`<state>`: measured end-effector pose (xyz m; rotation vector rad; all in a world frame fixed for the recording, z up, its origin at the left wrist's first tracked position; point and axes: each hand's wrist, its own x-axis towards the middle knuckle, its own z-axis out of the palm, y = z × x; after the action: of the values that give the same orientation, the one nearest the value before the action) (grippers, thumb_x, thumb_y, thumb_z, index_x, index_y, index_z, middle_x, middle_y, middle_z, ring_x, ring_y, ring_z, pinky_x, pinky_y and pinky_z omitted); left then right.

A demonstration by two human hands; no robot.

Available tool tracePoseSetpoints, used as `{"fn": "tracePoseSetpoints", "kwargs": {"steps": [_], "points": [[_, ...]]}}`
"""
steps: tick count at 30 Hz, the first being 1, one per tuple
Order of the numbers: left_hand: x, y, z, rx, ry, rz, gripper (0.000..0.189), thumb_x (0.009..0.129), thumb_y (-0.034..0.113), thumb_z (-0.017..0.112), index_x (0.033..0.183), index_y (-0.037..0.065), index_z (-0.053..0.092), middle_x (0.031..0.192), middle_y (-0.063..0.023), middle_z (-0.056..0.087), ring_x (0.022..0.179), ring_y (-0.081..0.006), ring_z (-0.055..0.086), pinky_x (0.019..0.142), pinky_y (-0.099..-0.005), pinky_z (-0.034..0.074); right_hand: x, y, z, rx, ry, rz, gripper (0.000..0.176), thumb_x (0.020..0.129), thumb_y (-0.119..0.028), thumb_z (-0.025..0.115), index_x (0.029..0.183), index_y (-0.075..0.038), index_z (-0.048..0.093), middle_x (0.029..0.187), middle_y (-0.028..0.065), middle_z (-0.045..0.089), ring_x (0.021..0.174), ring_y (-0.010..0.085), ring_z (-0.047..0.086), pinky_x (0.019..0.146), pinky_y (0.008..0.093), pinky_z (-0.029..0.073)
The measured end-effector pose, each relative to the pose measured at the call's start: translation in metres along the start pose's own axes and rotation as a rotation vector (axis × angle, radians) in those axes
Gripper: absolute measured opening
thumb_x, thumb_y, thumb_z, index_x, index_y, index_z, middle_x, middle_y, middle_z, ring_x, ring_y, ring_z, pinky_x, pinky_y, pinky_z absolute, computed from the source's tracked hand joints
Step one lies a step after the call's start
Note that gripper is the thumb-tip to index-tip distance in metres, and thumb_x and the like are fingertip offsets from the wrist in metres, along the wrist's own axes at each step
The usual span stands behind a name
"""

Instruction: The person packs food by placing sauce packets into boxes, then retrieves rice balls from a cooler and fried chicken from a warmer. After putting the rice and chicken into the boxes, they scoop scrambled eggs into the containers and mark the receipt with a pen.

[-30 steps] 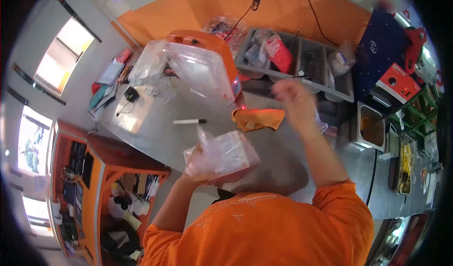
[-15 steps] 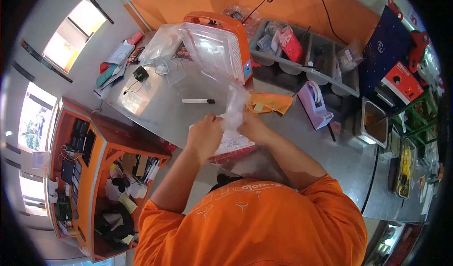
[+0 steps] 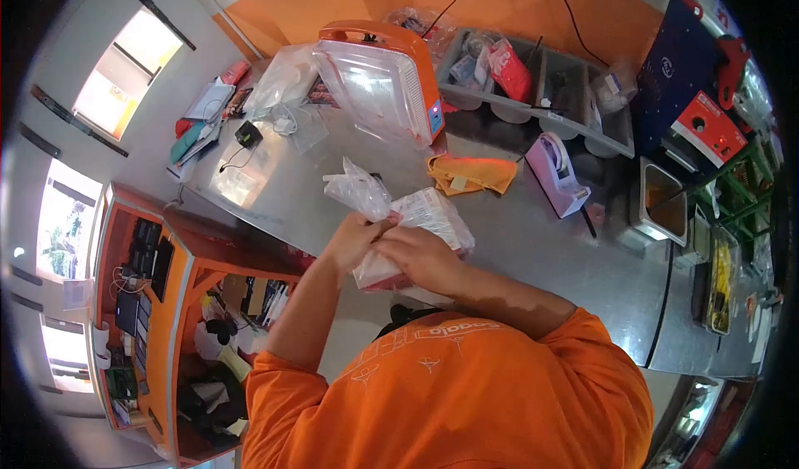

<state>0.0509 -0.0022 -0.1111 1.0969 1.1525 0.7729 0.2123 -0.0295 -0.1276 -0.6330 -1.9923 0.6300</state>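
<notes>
A clear plastic bag (image 3: 445, 219) wraps a white box with red along its lower edge, at the near edge of the metal table. My left hand (image 3: 354, 240) is closed on the bag's gathered neck, and the loose top of the bag puffs out beyond its fingers. Beside it, my right hand (image 3: 420, 257) has its fingers bent in at the same neck, touching the left one. The bag's top covers most of a marker on the table. An orange cloth (image 3: 470, 174) lies just past the bag.
Behind stands an orange lamp (image 3: 383, 86). A lilac tape dispenser (image 3: 556, 176) and a grey divided bin (image 3: 541, 107) are to the right, with a metal pan (image 3: 663, 203) farther along. A small black adapter (image 3: 248, 134) lies at left. Orange shelving (image 3: 158, 327) stands left of the table.
The bag's gathered top, upright before, now leans over to the left. My right hand has come left against my left hand, and more of the wrapped box shows.
</notes>
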Motion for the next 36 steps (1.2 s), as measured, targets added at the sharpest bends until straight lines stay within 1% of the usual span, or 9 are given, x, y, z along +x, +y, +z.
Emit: {"fn": "tracePoseSetpoints", "kwargs": {"steps": [5, 13, 22, 25, 29, 31, 32, 34, 36], "points": [[-0.007, -0.021, 0.007, -0.194, -0.019, 0.081, 0.02, 0.086, 0.008, 0.052, 0.103, -0.003, 0.057, 0.089, -0.0057, 0.061, 0.074, -0.0095, 0.057, 0.063, -0.0234, 0.047, 0.006, -0.007, -0.008, 1.057, 0.311, 0.974, 0.026, 0.085, -0.003, 0.054, 0.107, -0.007, 0.042, 0.087, 0.0089, 0.059, 0.077, 0.0166, 0.061, 0.068, 0.0285, 0.052], [-0.013, -0.016, 0.013, -0.102, 0.041, 0.135, 0.018, 0.086, 0.005, 0.052, 0.1, -0.003, 0.06, 0.082, -0.0051, 0.062, 0.07, -0.0092, 0.057, 0.061, -0.022, 0.048, 0.001, 0.002, -0.007, 1.221, 0.334, 1.013, 0.026, 0.082, -0.002, 0.058, 0.096, -0.009, 0.037, 0.087, 0.0117, 0.059, 0.073, 0.0199, 0.062, 0.065, 0.0288, 0.054], [-0.015, -0.015, 0.013, -0.005, 0.065, 0.117, 0.019, 0.086, 0.003, 0.05, 0.104, -0.001, 0.057, 0.091, -0.0052, 0.059, 0.078, -0.0099, 0.056, 0.066, -0.0226, 0.047, 0.004, 0.003, -0.01, 1.252, 0.355, 1.057, 0.022, 0.083, -0.004, 0.057, 0.096, -0.009, 0.039, 0.091, 0.0136, 0.059, 0.074, 0.0193, 0.063, 0.067, 0.0299, 0.054], [-0.012, -0.03, 0.011, 0.049, 0.042, 0.249, 0.02, 0.087, 0.005, 0.049, 0.106, -0.001, 0.055, 0.096, -0.0082, 0.059, 0.081, -0.0139, 0.057, 0.068, -0.0262, 0.048, 0.004, 0.003, -0.009, 1.232, 0.4, 1.029, 0.018, 0.085, -0.007, 0.054, 0.099, -0.006, 0.043, 0.093, 0.013, 0.06, 0.075, 0.0191, 0.063, 0.068, 0.0294, 0.054], [-0.004, -0.07, -0.001, 0.168, -0.128, 0.3, 0.031, 0.088, 0.016, 0.048, 0.115, 0.001, 0.05, 0.109, -0.0114, 0.056, 0.1, -0.0215, 0.054, 0.087, -0.0341, 0.043, 0.006, -0.001, -0.015, 1.074, 0.246, 1.065, 0.015, 0.087, -0.013, 0.051, 0.098, -0.003, 0.052, 0.088, 0.0089, 0.06, 0.071, 0.0165, 0.061, 0.064, 0.0262, 0.052], [-0.023, -0.035, 0.01, 0.541, 0.007, 0.201, 0.04, 0.09, 0.03, 0.041, 0.118, 0.003, 0.048, 0.118, -0.0169, 0.051, 0.113, -0.029, 0.046, 0.097, -0.0378, 0.035, 0.004, -0.003, -0.013, 0.769, 0.182, 0.994, 0.011, 0.086, -0.012, 0.052, 0.094, -0.004, 0.053, 0.079, 0.0053, 0.057, 0.063, 0.0128, 0.056, 0.054, 0.0237, 0.047], [-0.012, -0.052, 0.012, 0.676, 0.076, 0.359, 0.037, 0.088, 0.026, 0.044, 0.116, 0.002, 0.049, 0.117, -0.0172, 0.051, 0.11, -0.0293, 0.048, 0.094, -0.0377, 0.037, 0.001, 0.002, -0.013, 0.661, 0.127, 0.932, 0.012, 0.086, -0.013, 0.053, 0.095, -0.005, 0.054, 0.073, 0.0027, 0.053, 0.056, 0.0098, 0.049, 0.048, 0.0226, 0.041], [0.001, -0.072, 0.012, 0.884, 0.318, 0.774, 0.032, 0.086, 0.017, 0.046, 0.114, 0.003, 0.05, 0.112, -0.0157, 0.053, 0.103, -0.0281, 0.052, 0.088, -0.0374, 0.04, -0.003, 0.002, -0.01, 0.78, 0.269, 0.965, 0.01, 0.087, -0.014, 0.052, 0.094, -0.007, 0.052, 0.076, 0.001, 0.053, 0.06, 0.0085, 0.049, 0.051, 0.0219, 0.042], [-0.046, 0.013, 0.011, 0.559, -0.036, 0.248, 0.033, 0.086, 0.018, 0.044, 0.115, 0.004, 0.05, 0.12, -0.0152, 0.048, 0.113, -0.0257, 0.044, 0.096, -0.0341, 0.034, -0.002, -0.009, -0.004, 0.917, 0.457, 1.023, 0.009, 0.088, -0.015, 0.051, 0.093, -0.008, 0.05, 0.081, 0.0013, 0.054, 0.063, 0.0088, 0.05, 0.053, 0.0222, 0.043]]}}
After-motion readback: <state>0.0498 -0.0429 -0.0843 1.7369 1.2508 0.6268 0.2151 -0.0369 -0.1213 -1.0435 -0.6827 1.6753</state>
